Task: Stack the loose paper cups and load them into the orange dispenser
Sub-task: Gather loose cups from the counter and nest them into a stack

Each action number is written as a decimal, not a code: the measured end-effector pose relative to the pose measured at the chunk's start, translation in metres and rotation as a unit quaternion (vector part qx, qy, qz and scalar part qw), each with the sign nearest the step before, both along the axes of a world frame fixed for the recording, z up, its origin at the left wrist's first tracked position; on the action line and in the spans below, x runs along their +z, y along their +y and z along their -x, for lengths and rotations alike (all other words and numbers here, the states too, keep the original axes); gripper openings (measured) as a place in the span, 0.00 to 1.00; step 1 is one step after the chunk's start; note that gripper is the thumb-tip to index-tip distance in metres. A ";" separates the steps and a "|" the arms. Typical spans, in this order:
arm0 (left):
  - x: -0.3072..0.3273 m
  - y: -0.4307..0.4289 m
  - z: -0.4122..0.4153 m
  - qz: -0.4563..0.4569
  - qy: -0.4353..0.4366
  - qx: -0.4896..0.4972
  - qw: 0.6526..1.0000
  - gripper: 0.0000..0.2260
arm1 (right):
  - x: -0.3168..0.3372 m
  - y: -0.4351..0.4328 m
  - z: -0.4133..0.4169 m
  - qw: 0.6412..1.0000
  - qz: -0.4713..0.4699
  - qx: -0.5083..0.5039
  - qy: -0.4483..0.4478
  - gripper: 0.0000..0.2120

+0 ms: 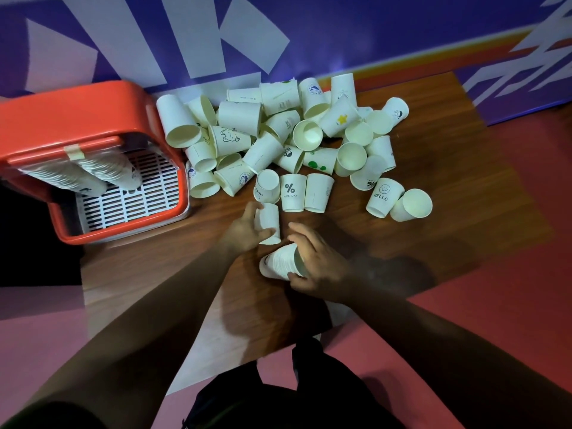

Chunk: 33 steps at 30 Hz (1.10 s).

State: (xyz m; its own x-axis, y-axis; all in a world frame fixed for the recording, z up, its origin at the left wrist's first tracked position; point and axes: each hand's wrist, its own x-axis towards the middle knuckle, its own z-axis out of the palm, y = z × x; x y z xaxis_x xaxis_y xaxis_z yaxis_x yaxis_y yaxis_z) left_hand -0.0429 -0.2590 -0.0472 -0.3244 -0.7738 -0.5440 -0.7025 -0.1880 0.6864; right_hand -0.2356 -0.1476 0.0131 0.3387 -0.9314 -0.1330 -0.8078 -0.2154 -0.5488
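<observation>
A heap of several loose white paper cups (278,140) lies across the back of the wooden table (433,212). My left hand (244,230) grips one upside-down cup (268,222) just in front of the heap. To its right and nearer me, my right hand (318,264) holds a short stack of nested cups (283,264) lying on its side, base pointing left. The orange dispenser (77,125) stands at the table's left end, with two stacks of cups (93,173) hanging inside above a white grid tray (130,202).
Upside-down cups marked "% NICE DAY" (292,193) and "HELLO" (383,198) stand at the heap's front edge. A purple and white wall (371,32) rises right behind the table. Pink floor (495,274) lies to the right, and bare wood shows in front of my hands.
</observation>
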 end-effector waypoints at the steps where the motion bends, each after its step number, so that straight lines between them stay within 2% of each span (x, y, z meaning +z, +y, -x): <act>1: 0.000 0.000 -0.003 -0.007 0.010 0.030 0.999 0.30 | -0.002 0.000 0.001 1.000 0.000 0.004 -0.001 0.31; 5: 0.003 0.003 -0.017 -0.038 0.022 0.152 0.987 0.32 | -0.012 0.007 0.003 1.000 -0.018 -0.001 0.016 0.28; 8: 0.008 0.010 -0.030 -0.057 0.061 0.213 0.973 0.27 | -0.021 0.010 0.004 0.994 -0.105 -0.027 0.020 0.37; 11: 0.010 0.020 -0.043 -0.075 0.118 0.272 0.952 0.25 | -0.026 0.015 0.003 0.991 -0.118 -0.036 0.045 0.42; 14: 0.008 0.038 -0.054 -0.086 0.147 0.321 0.932 0.27 | -0.035 0.032 -0.012 0.988 -0.077 0.038 0.130 0.49; 16: 0.007 0.049 -0.061 -0.094 0.159 0.353 0.917 0.27 | -0.046 0.045 -0.028 0.974 -0.110 0.090 0.177 0.50; 17: 0.006 0.054 -0.065 -0.099 0.164 0.368 0.910 0.29 | -0.052 0.050 -0.035 0.969 -0.143 0.086 0.183 0.49; 19: 0.006 0.060 -0.074 -0.103 0.176 0.400 0.894 0.31 | -0.061 0.054 -0.044 0.968 -0.193 0.040 0.156 0.50; 21: 0.008 0.064 -0.081 -0.104 0.189 0.420 0.882 0.25 | -0.065 0.053 -0.044 0.968 -0.229 -0.015 0.105 0.50; 25: 0.013 0.064 -0.091 -0.114 0.218 0.416 0.876 0.22 | -0.065 0.038 -0.034 0.965 -0.242 -0.069 0.071 0.51; 29: 0.022 0.059 -0.093 -0.143 0.250 0.419 0.861 0.25 | -0.051 0.016 -0.020 0.936 -0.305 -0.174 0.005 0.41; 31: 0.026 0.058 -0.093 -0.178 0.287 0.445 0.830 0.24 | -0.038 0.010 -0.015 0.931 -0.304 -0.200 -0.031 0.40; 33: 0.029 0.057 -0.092 -0.228 0.347 0.462 0.784 0.23 | -0.022 0.005 -0.011 0.932 -0.304 -0.192 -0.044 0.40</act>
